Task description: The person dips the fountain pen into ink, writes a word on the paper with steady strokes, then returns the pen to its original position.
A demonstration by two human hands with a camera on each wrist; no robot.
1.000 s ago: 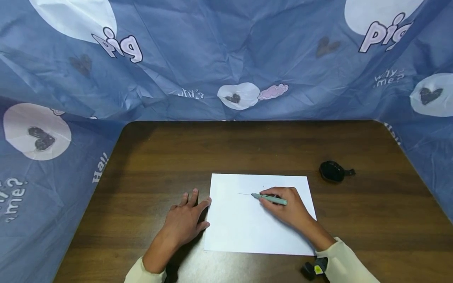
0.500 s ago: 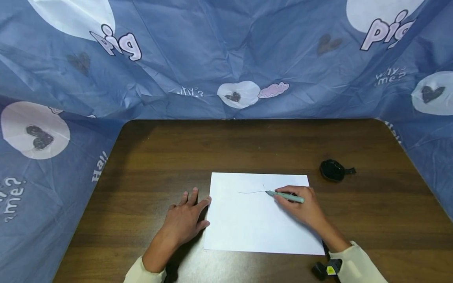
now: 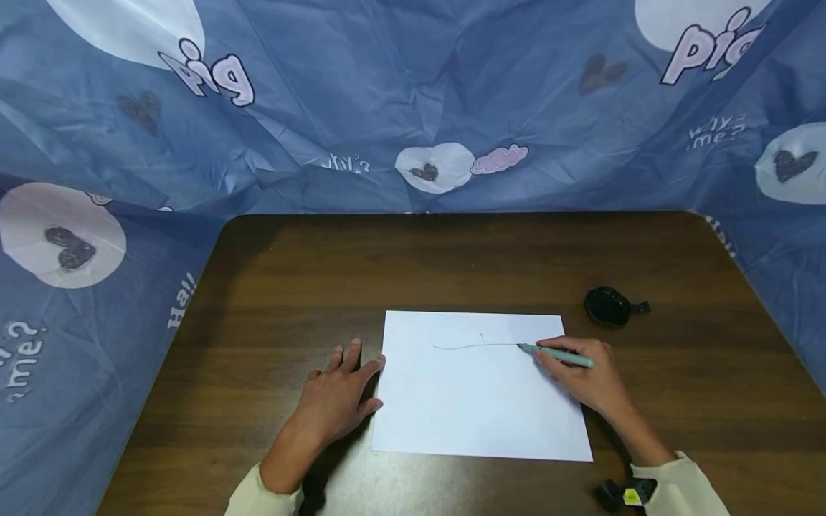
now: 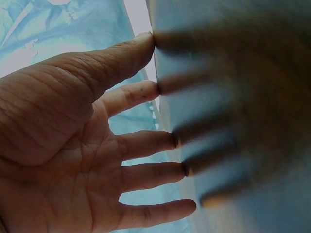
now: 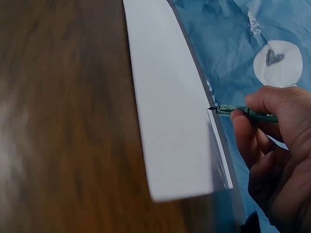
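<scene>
A sheet of white paper (image 3: 474,405) lies on the wooden table. My right hand (image 3: 592,374) pinches a green fountain pen (image 3: 568,357) over the paper's upper right part. Its dark nib (image 5: 212,108) touches the sheet at the right end of a thin, nearly level line (image 3: 471,346). A short stroke (image 3: 481,337) stands just above that line. Along the paper's left edge my left hand (image 3: 337,401) rests with spread fingers, its thumb and forefinger tips at the edge. In the left wrist view the left fingers (image 4: 150,176) are straight and hold nothing.
Beyond the paper's right side sits a small black pan-shaped dish (image 3: 608,307) with a short handle. A blue printed sheet (image 3: 361,93) hangs behind the wooden table (image 3: 323,272) and at its sides. A black device (image 3: 624,494) is strapped at the right wrist.
My right hand has moved rightward with the fountain pen, and the line on the paper has grown longer to the right. The left hand has stayed in place.
</scene>
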